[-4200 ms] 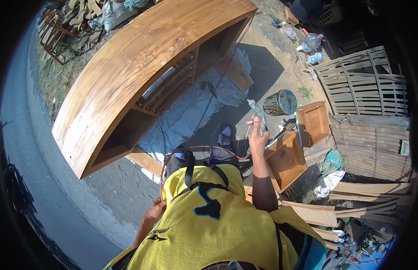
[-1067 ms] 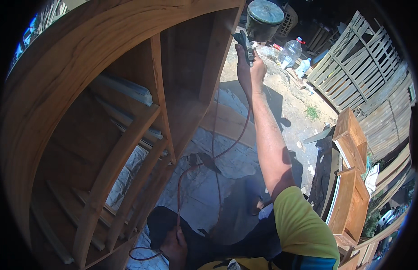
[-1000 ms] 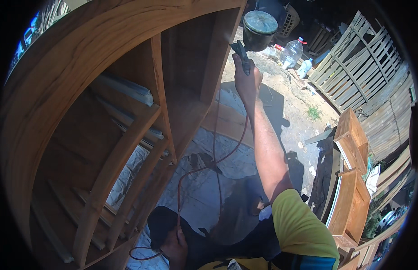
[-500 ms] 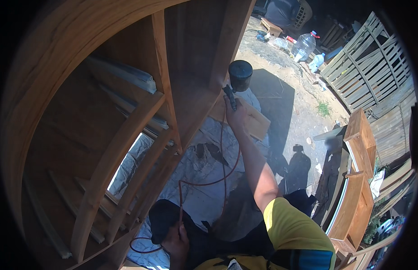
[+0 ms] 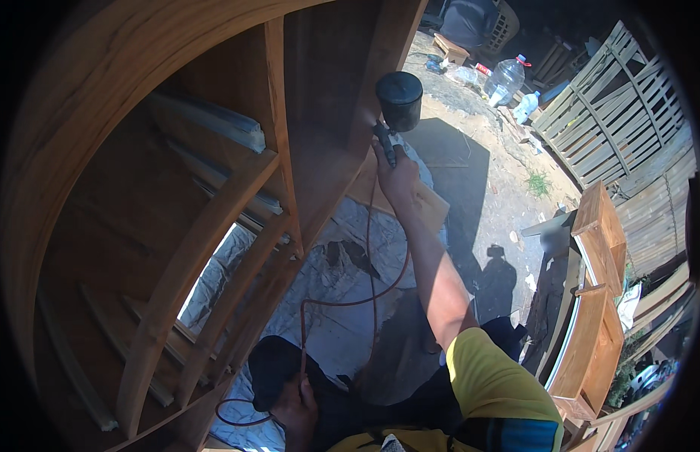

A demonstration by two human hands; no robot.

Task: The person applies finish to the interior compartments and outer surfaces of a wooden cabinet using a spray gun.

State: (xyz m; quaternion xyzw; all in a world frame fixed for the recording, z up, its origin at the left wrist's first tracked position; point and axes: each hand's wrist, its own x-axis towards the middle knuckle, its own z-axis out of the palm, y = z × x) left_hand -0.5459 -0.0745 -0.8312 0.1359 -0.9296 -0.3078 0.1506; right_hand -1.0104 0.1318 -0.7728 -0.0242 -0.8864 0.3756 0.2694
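My right hand (image 5: 397,175) is stretched out and closed on the handle of a spray gun (image 5: 391,120) with a black cup on top. The gun's nozzle points at the inside wall of a large curved wooden cabinet (image 5: 177,188). An orange air hose (image 5: 365,279) hangs from the gun and loops down to my left hand (image 5: 297,407), which grips it low by my body. The cabinet has open shelves and curved dividers, and it fills the left half of the view.
A grey sheet (image 5: 335,286) lies on the ground under the cabinet. Wooden drawers (image 5: 591,301) stand at the right, with slatted wooden panels (image 5: 621,113) behind them. Plastic bottles (image 5: 508,79) lie on the dirt at the top.
My right hand has brought the spray gun down and nearer, from high at the cabinet's far end to its inner side wall. My head has moved closer to the cabinet.
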